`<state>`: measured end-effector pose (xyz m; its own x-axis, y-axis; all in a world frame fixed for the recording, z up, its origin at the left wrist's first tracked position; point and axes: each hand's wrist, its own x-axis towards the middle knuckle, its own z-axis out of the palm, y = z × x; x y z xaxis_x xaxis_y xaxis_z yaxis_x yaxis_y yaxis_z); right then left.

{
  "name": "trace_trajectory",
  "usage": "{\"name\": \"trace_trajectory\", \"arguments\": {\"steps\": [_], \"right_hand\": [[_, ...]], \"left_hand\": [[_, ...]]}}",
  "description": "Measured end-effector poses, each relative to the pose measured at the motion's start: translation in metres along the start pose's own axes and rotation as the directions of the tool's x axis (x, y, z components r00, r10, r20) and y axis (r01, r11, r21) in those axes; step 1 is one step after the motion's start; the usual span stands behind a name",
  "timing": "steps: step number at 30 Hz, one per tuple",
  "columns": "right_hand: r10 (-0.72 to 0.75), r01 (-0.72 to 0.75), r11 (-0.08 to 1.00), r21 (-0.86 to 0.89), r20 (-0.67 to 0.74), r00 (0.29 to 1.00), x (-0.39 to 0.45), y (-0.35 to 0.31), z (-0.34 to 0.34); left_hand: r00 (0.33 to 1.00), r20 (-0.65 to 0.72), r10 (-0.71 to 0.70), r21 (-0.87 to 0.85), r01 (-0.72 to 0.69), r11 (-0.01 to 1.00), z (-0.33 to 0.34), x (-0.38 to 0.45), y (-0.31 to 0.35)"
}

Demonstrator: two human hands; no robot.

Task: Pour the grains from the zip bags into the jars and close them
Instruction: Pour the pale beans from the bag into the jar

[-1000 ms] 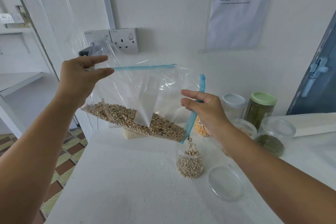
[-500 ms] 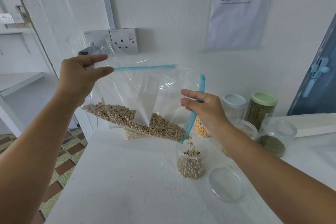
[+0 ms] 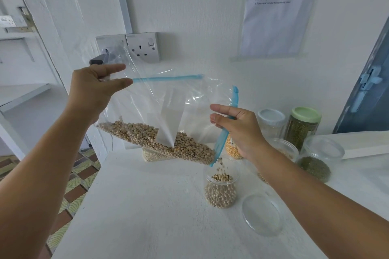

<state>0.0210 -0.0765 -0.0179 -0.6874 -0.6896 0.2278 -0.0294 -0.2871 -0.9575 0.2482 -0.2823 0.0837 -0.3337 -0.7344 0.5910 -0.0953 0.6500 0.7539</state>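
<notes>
Little has shifted since a second ago: beans keep trickling and the pile in the jar [image 3: 220, 190] stands slightly higher. Left hand [image 3: 92, 88] pinches the zip bag [image 3: 160, 115] by its raised corner, fingers clamped; right hand [image 3: 235, 128] pinches the blue zip edge low over the jar. Lifting too steeply could send beans past the narrow mouth onto the white tabletop [image 3: 147, 216]. Loose lid [image 3: 261, 214] lies near right; filled jars stand far right against the white wall.
</notes>
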Motion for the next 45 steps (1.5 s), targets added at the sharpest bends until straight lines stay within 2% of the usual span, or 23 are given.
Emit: {"name": "trace_trajectory", "arguments": {"steps": [20, 45], "right_hand": [[-0.005, 0.005, 1.000, -0.003, -0.007, 1.000, 0.000, 0.000, -0.002], [-0.008, 0.008, 1.000, -0.002, -0.008, 1.000, -0.001, 0.000, 0.000]], "left_hand": [[0.997, 0.032, 0.067, -0.021, -0.067, 0.998, 0.001, 0.008, -0.009], [0.997, 0.033, 0.067, -0.072, -0.064, 0.995, -0.003, 0.013, -0.010]]}}
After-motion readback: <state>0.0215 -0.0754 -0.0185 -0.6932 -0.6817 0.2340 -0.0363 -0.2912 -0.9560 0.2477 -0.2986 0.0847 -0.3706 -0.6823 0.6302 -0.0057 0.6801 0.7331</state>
